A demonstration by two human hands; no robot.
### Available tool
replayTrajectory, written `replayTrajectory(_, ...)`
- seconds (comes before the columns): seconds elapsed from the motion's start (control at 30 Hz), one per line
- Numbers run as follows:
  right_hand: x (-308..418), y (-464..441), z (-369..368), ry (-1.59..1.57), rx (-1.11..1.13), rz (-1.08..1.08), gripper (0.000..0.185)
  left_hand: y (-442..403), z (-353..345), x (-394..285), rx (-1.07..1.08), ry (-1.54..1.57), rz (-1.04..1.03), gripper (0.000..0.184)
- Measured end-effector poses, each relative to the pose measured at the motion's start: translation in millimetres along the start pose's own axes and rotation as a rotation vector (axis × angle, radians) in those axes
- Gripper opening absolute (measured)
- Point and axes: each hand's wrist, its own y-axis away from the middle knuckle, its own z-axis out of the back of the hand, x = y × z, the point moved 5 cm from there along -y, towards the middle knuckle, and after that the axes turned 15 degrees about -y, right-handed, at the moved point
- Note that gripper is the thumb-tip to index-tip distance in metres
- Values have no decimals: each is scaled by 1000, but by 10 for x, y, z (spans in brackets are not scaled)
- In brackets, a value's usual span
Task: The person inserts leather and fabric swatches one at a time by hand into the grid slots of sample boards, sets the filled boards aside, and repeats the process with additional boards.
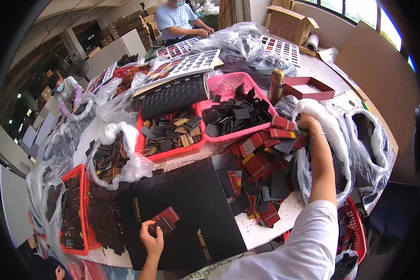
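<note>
My left hand [153, 239] holds a few red and dark carpet-like pieces [166, 218] between thumb and fingers, above a large black board [182, 196] with gold lettering. To the right, my right hand [307, 122] reaches to the mouth of a clear plastic bag [324, 114], beside red striped pieces [283, 127]. Its fingers are mostly hidden, so what it holds cannot be made out. A loose heap of red and dark grey pieces [261, 163] lies between the board and the bag.
A pink basket [238, 135] and a red basket [172, 153] hold dark pieces. Another red basket [85, 210] stands left. Behind are sample boards [177, 70], a gold bottle [276, 86] and a dark red box [309, 88]. Two people [177, 21] [67, 91] sit farther off.
</note>
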Motion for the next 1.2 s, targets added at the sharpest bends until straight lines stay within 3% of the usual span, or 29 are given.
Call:
replayTrajectory(0.07, -6, -16, -9, 22, -27, -40, 66, -9, -4, 0, 1, -7, -4, 19)
replayTrajectory(0.2, 37, 201, 201, -165, 269, -148, 71, -7, -9, 17, -14, 17, -25, 20)
replayTrajectory(0.23, 75, 358, 314, -126, 212, -147, 76, -6, -8, 13, -9, 24, -19, 20)
replayTrajectory(0.33, 102, 642, 440, -7, 356, -157, 79, 6, -21, 46, -12, 40, -28, 20)
replayTrajectory(0.63, 154, 1624, 701, -69, 308, 25, 70, -6, -41, 9, 36, 166, -61, 15)
replayTrajectory(0.9, 287, 2340, 870, -266, 201, -34, 62, -5, -15, -1, 18, 178, -82, 15)
replayTrajectory(1.07, 282, 2634, 873, -300, 127, -78, 60, 11, -21, 89, 12, 175, 18, 19)
replayTrajectory(1.2, 23, 2732, 715, -238, 108, -45, 71, -8, 26, 82, -10, 134, 4, 21)
